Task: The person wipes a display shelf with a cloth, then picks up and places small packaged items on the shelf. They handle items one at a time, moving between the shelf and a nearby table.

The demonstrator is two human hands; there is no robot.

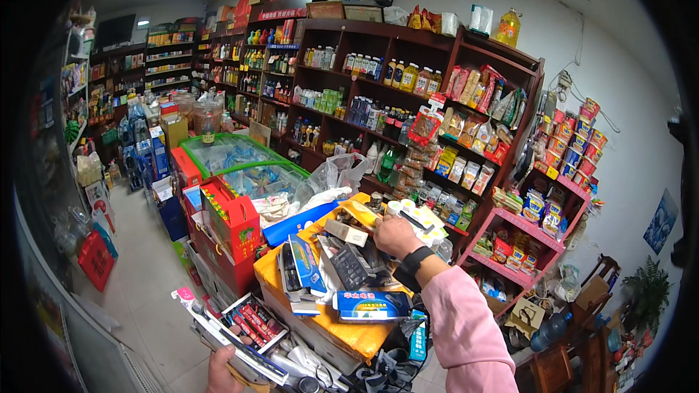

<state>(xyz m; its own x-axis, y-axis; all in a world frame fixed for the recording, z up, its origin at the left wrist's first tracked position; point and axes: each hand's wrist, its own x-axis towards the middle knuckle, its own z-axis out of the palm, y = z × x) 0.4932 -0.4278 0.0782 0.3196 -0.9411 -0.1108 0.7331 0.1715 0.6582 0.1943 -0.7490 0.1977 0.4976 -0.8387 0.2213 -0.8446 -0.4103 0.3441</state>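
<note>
My left hand (225,367) grips a stack of flat, long packs (232,341) at the lower left; the top one has a pink hanging tab. Beside them is an open box of red packets (256,322). My right hand (397,236), with a dark wristband, reaches into a pile of small boxes. Its fingers are bent at the edge of a yellow piece (357,213), but the fingertips are hidden, so a grip cannot be told. Around it lie a black box (350,266), a beige carton (345,232), a blue battery box (372,305) and white-capped containers (409,210).
The pile rests on a yellow-wrapped box (322,333). Red gift boxes (235,224) and a green-rimmed chest freezer (246,161) stand to the left. Dark wooden shelves (377,82) with bottles line the wall. A pink rack (527,248) of snacks is at the right.
</note>
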